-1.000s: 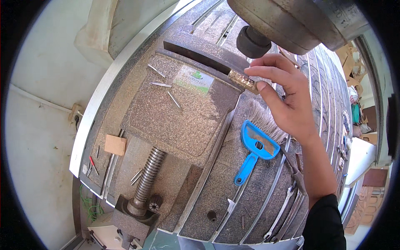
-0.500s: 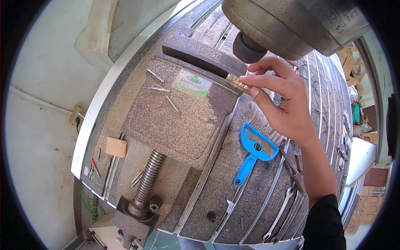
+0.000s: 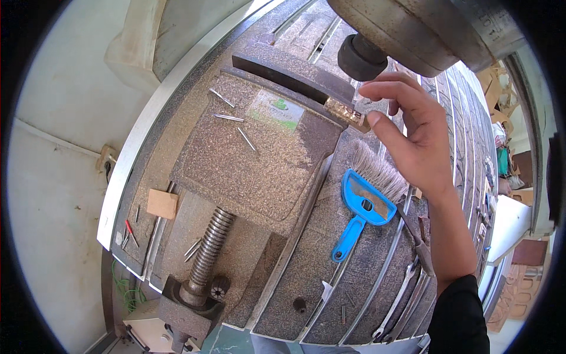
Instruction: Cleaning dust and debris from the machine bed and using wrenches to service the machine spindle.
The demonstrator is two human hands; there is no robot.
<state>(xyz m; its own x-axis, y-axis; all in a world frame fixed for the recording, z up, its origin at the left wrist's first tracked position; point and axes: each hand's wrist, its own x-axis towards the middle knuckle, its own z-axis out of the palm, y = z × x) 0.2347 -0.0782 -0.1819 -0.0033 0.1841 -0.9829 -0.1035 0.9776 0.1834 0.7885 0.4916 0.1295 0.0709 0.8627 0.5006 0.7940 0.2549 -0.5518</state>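
My right hand [image 3: 420, 135] is at the right end of a machine vise [image 3: 253, 171], its thumb and curled fingers apart with nothing gripped between them. The thumb tip is at, perhaps touching, the outer end of a small gold-coloured metal block [image 3: 344, 111]. That block sits at the right end of the gap between the vise jaws. Right above my fingers hangs the dark tool holder [image 3: 361, 57] of the machine's spindle head [image 3: 407, 35]. My left hand is not in view.
Chips cover the vise and slotted table. Several thin metal bits [image 3: 247, 139] lie on the vise. Right of it are a blue-handled brush [image 3: 354, 227], a wrench [image 3: 394, 304] and a file-like tool [image 3: 420, 251]. A brown square block [image 3: 162, 203] lies left of the vise screw [image 3: 212, 248].
My fingers have let go of the metal block and spread apart, and the hand has shifted slightly right. The block stays at the jaws' end. The whole view has shifted a little.
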